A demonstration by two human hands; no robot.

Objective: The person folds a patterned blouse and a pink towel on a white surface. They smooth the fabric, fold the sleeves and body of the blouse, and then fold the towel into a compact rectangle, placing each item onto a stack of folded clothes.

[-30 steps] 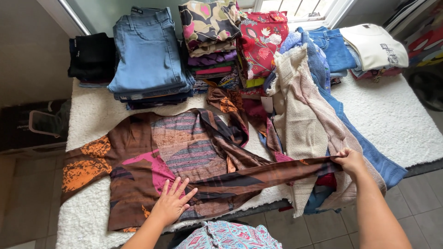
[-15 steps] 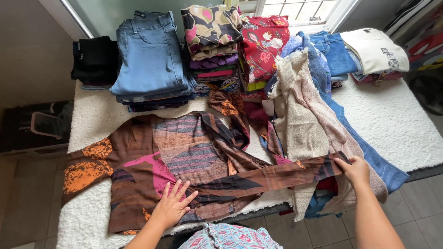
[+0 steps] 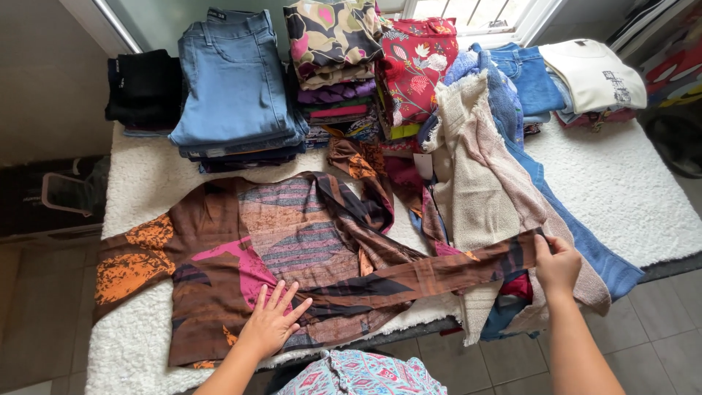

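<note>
Left hand [image 3: 272,325] lies flat and open on the brown shirt [image 3: 241,256]; right hand [image 3: 557,262] pinches its sleeve [image 3: 468,267], which could drag the beige cloth [image 3: 475,175] off the table's edge.

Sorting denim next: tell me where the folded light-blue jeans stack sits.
In the head view, the light-blue jeans stack sits at the table's far left, between the black folded clothes and the patterned fabric pile.

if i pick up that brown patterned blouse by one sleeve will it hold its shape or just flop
The brown patterned blouse would probably flop: its thin fabric lies rumpled on the white fleecy cover. It looks light, since the right hand stretches the sleeve with a fingertip grip. It may slide, as the left hand presses it flat.
</note>
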